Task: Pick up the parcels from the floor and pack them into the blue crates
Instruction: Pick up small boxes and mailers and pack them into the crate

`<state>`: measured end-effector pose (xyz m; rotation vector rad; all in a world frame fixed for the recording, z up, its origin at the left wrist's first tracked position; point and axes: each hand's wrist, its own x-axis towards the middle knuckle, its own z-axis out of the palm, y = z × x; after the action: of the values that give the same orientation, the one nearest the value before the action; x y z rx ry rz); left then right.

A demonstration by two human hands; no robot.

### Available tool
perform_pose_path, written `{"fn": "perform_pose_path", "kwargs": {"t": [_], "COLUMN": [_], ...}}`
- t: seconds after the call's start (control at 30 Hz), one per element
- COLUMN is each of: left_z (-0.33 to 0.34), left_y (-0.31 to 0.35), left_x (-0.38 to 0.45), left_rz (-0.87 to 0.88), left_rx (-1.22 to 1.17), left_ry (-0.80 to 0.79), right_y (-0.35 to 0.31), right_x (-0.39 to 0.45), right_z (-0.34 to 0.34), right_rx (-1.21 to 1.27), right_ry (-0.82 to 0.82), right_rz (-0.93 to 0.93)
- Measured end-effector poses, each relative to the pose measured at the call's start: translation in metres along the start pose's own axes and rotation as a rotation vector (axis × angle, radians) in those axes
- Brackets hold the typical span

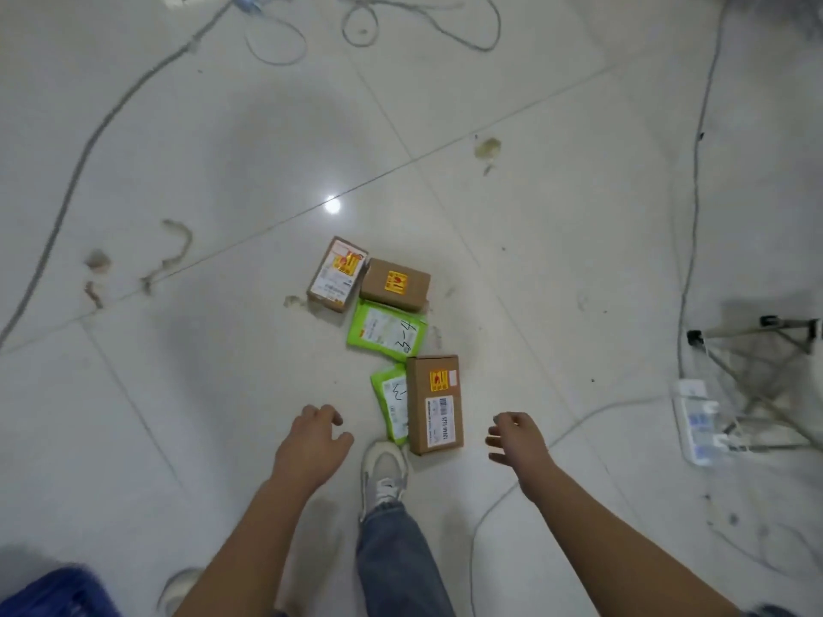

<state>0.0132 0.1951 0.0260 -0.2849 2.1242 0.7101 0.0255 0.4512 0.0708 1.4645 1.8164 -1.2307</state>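
Several parcels lie together on the tiled floor. A long brown box (434, 403) with a white label is nearest, partly covering a small green mailer (392, 400). Behind them rests a larger green mailer (386, 330) marked 3-4, then a brown box (395, 284) with a yellow sticker and a labelled brown box (336, 273) to its left. My left hand (311, 438) hovers left of the nearest parcels, fingers apart and empty. My right hand (516, 443) hovers to the right of the long box, also empty. A corner of a blue crate (58, 592) shows at the bottom left.
My shoe (383, 472) stands just below the small green mailer. Cables (89, 144) trail over the floor at left, top and right. A white power strip (697, 420) and metal stand legs (757, 376) sit at the right. Stains mark the tiles.
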Motion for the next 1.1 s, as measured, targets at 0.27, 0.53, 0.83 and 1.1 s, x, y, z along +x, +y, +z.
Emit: {"fn": "perform_pose_path", "kwargs": {"t": [0.27, 0.53, 0.83, 1.1], "left_z": [0.046, 0.099, 0.149, 0.132], "left_y": [0.058, 0.068, 0.076, 0.079], "left_x": [0.04, 0.143, 0.248, 0.191], "left_rz": [-0.094, 0.056, 0.161, 0.101], "left_rx": [0.038, 0.097, 0.225, -0.247], "left_ry": [-0.208, -0.173, -0.111, -0.02], "right_y": [0.041, 0.116, 0.156, 0.132], "right_x": [0.059, 0.131, 0.197, 0.164], "right_z": [-0.035, 0.038, 0.097, 0.063], "right_rx": [0.046, 0.21, 0.637, 0.722], "right_ry": [-0.066, -0.149, -0.176, -0.079], "right_rz": [0.192, 0.468, 0.582, 0.438]}}
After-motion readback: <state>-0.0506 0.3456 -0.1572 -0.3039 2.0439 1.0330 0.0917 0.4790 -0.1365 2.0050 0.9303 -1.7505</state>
